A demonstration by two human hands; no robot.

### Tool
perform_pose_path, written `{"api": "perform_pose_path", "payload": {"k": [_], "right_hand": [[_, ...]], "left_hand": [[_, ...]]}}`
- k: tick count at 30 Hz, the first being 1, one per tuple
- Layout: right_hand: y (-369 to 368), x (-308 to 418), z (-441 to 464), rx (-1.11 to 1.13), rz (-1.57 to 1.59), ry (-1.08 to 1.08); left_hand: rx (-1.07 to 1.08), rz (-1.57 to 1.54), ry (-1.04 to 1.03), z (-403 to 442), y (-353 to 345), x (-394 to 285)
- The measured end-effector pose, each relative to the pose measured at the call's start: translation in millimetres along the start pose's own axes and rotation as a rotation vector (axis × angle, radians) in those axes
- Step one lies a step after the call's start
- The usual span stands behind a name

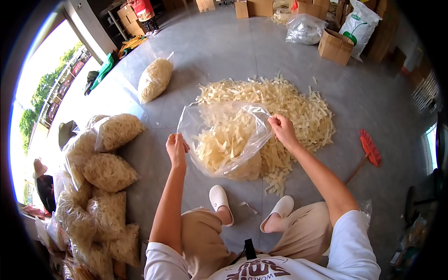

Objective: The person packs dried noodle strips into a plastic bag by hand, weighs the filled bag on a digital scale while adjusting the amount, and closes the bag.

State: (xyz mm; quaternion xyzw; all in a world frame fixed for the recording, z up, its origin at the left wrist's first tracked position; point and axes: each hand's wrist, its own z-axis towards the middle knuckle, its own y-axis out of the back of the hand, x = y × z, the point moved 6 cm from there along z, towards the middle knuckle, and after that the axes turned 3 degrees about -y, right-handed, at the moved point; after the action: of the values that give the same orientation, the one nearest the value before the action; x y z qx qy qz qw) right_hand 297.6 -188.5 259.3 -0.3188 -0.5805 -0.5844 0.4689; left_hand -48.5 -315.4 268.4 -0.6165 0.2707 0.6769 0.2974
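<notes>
A large clear plastic bag [233, 164] hangs with its mouth spread wide in front of my legs. My left hand [176, 148] grips the rim on the left side, fingers closed on the film. On the opposite side, my right hand [282, 129] pinches the rim. Inside the bag lie many pale yellow flat strips [221, 140], filling its lower part. Just behind and to the right, a broad heap of the same strips [298, 109] is spread over the floor, and the bag overlaps its near edge.
Several filled bags [109, 172] are piled at the left, and one more filled bag [156, 79] stands farther back. A red broom [370, 148] lies at the right. Cardboard boxes [336, 46] and a white sack [361, 25] stand at the back right. Another person [143, 11] is at the far left.
</notes>
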Motion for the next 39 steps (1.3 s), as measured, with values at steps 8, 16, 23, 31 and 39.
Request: {"api": "perform_pose_path", "payload": {"k": [8, 16, 23, 31, 39], "right_hand": [[0, -8, -4, 0.010, -0.094, 0.014], [0, -10, -16, 0.202, 0.059, -0.268], [34, -75, -20, -0.007, 0.064, -0.390], [48, -187, -63, 0.277, -0.311, -0.554], [54, -268, -124, 0.506, -0.506, -0.684]], "left_hand": [[-0.027, 0.331, 0.005, -6, -2, 0], [-0.088, 0.511, -0.062, -14, 9, -21], [0.258, 0.473, -1.029, -102, -75, -135], [2.071, 0.832, -0.001, -280, -145, 140], [0.119, 0.706, 1.325, -311, -17, 337]]}}
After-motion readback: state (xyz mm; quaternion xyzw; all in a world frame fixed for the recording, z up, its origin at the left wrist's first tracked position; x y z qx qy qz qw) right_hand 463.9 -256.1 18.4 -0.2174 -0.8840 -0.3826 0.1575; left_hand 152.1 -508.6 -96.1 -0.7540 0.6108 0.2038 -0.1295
